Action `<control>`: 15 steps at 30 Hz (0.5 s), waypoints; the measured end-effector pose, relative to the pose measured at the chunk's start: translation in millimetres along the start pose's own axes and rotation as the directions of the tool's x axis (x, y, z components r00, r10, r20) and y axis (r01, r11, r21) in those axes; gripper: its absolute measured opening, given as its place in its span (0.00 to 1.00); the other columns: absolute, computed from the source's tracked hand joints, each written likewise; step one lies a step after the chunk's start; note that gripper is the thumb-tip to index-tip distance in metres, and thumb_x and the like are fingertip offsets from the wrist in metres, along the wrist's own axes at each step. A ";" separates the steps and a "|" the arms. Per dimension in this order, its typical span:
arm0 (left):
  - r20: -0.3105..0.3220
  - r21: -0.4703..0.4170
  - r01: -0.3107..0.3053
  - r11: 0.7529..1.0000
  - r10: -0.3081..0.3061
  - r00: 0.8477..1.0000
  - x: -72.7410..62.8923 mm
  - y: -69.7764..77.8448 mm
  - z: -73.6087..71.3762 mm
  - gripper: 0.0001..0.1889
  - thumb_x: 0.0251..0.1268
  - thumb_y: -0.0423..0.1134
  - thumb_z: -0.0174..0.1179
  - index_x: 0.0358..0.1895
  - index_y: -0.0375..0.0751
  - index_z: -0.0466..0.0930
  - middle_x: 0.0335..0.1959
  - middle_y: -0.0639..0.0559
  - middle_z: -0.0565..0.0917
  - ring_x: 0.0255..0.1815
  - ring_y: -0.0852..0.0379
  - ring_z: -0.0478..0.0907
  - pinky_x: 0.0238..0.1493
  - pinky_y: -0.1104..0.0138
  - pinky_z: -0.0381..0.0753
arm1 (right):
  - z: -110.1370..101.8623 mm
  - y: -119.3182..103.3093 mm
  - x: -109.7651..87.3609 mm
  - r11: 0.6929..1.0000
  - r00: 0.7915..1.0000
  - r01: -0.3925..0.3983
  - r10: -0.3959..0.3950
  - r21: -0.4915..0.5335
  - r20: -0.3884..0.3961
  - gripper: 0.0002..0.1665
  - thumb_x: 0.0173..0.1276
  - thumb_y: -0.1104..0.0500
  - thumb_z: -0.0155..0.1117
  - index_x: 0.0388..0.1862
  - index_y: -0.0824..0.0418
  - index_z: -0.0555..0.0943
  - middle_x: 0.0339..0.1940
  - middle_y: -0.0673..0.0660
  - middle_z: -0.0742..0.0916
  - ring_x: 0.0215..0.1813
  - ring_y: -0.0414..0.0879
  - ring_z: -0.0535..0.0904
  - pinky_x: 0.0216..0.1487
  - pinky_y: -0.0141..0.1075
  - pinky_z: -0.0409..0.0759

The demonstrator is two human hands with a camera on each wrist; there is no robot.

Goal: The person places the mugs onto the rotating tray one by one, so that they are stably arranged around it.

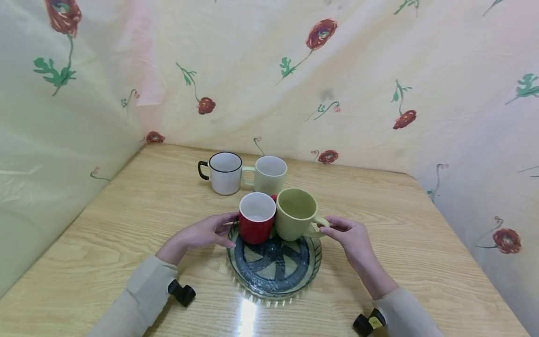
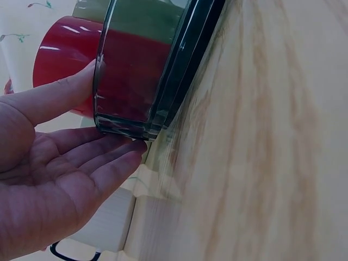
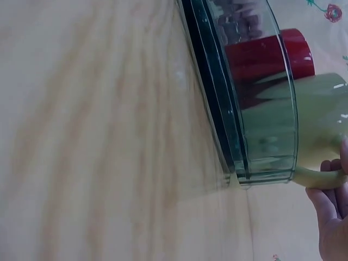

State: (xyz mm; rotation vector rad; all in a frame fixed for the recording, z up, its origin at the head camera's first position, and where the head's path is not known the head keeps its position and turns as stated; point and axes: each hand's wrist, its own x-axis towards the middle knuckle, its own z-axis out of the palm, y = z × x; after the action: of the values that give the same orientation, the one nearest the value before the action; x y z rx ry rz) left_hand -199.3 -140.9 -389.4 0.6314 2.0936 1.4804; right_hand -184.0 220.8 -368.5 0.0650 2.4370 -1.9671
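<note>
A round glass dish [image 1: 269, 283] with clear side walls and a dark blue pattern on its bottom stands on the table. In it, toward the back, are a red mug [image 1: 255, 230] with a white inside and a yellow-green mug [image 1: 290, 226], side by side. My left hand [image 1: 206, 232] is at the dish's left side, its fingers fairly straight; in the left wrist view they touch the glass rim [image 2: 98, 103] by the red mug. With thumb and fingers, my right hand [image 1: 351, 234] pinches the handle [image 3: 321, 178] of the yellow-green mug.
Behind the dish stand a white mug [image 1: 225, 175] with a black rim and black handle, and a pale green mug [image 1: 269, 176] beside it. A wood-grain table [image 1: 126, 215] lies under everything. A flowered cloth [image 1: 252, 61] hangs along the table's back and sides.
</note>
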 end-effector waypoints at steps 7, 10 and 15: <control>0.001 -0.001 -0.017 1.000 0.017 1.000 -0.6 -0.7 0.2 0.44 0.60 0.28 0.64 0.74 0.23 0.45 0.75 0.27 0.52 0.74 0.30 0.55 0.74 0.46 0.58 | -1.0 -0.3 7.4 0.998 0.997 0.047 -0.045 -0.029 0.065 0.15 0.58 0.65 0.72 0.45 0.67 0.85 0.28 0.40 0.88 0.35 0.32 0.84 0.44 0.25 0.82; -0.002 -0.003 -0.012 1.000 0.012 1.000 -1.2 -0.8 0.1 0.44 0.60 0.28 0.64 0.74 0.23 0.46 0.75 0.27 0.53 0.74 0.30 0.55 0.74 0.46 0.58 | -2.0 -1.8 9.6 0.998 0.995 0.047 -0.042 -0.048 0.092 0.24 0.60 0.64 0.71 0.52 0.77 0.79 0.29 0.40 0.88 0.36 0.32 0.84 0.44 0.25 0.82; 0.005 -0.001 -0.013 1.000 0.013 1.000 -1.1 -1.6 -0.2 0.44 0.60 0.29 0.64 0.74 0.24 0.47 0.75 0.27 0.54 0.74 0.31 0.55 0.73 0.47 0.59 | -2.7 -4.3 13.6 0.997 0.993 0.027 -0.018 -0.077 0.113 0.26 0.61 0.65 0.70 0.55 0.78 0.76 0.29 0.37 0.87 0.37 0.31 0.83 0.44 0.24 0.82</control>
State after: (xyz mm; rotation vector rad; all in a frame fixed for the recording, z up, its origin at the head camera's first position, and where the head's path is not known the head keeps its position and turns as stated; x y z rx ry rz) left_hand -198.7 -142.2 -390.7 0.6491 2.0882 1.4855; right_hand -197.7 222.9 -364.2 -0.0726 2.4506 -1.8272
